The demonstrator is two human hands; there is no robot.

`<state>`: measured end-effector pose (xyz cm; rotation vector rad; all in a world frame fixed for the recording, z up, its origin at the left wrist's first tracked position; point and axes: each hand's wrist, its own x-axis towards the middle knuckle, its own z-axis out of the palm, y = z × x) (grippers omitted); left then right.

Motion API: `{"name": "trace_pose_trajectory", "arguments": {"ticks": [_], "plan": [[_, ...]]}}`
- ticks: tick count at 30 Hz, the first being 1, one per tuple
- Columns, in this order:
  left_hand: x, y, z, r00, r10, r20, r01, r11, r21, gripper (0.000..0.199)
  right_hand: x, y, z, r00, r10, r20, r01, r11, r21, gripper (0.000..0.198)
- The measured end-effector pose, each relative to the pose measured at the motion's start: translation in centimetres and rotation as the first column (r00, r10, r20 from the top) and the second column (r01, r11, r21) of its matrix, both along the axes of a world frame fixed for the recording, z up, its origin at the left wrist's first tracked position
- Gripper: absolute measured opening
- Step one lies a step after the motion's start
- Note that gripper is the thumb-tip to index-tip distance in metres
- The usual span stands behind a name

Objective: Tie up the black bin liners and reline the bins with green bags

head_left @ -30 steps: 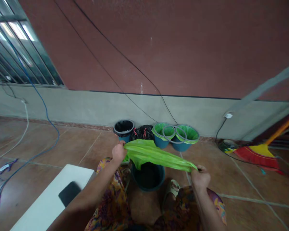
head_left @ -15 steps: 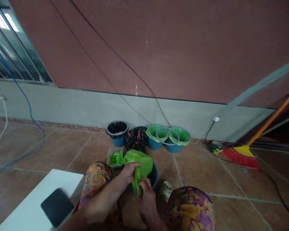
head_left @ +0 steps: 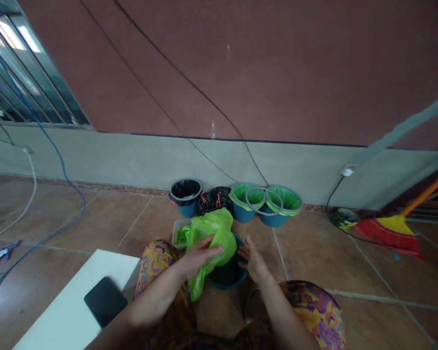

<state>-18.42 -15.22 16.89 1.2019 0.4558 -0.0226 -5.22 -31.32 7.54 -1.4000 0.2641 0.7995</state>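
Head view: green bag (head_left: 215, 227) in left hand (head_left: 197, 258), long axis aslant toward lower left; right hand (head_left: 254, 260) empty.

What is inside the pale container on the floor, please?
Crumpled green material shows inside the pale container. The green bag in the left hand covers the container's right edge; anything there is hidden.

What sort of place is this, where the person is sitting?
It looks like a porch, yard or plain utility room at a building, though I cannot tell which: a barred window, a tiled floor and a broom near the wall suggest it.
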Motion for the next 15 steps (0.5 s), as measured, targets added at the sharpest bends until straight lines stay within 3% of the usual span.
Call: {"name": "trace_pose_trajectory", "arguments": {"ticks": [5, 7, 9, 12, 15], "plan": [[-1.3, -0.2, 0.8, 0.952, -0.304, 0.047, 0.29, 0.937, 0.194, 0.048, 2.1, 3.6, 1.4, 0.968, 0.088, 0.236, -0.078, 0.996, -0.049, 0.066], [-1.5, -0.3, 0.7, 0.942, -0.335, 0.037, 0.317, 0.919, 0.236, 0.045, 3.0, 4.5, 1.2, 0.921, 0.13, 0.368, -0.1, 0.99, -0.1, 0.05], [-1.6, 0.1, 0.5, 0.962, -0.272, 0.024, 0.261, 0.942, 0.213, 0.044, 3.6, 4.5, 0.6, 0.883, 0.117, 0.455, -0.055, 0.988, -0.147, 0.032], [-1.8, 1.7, -0.2, 1.0, -0.009, 0.013, 0.008, 0.995, 0.102, 0.048, 4.4, 2.6, -0.5, 0.88, 0.011, 0.475, 0.082, 0.981, -0.174, 0.027], [-2.1, 4.6, -0.5, 0.959, 0.282, -0.02, -0.282, 0.959, -0.003, 0.049, 5.2, -0.9, -1.3, 0.886, -0.101, 0.452, 0.193, 0.968, -0.163, 0.031]]}}
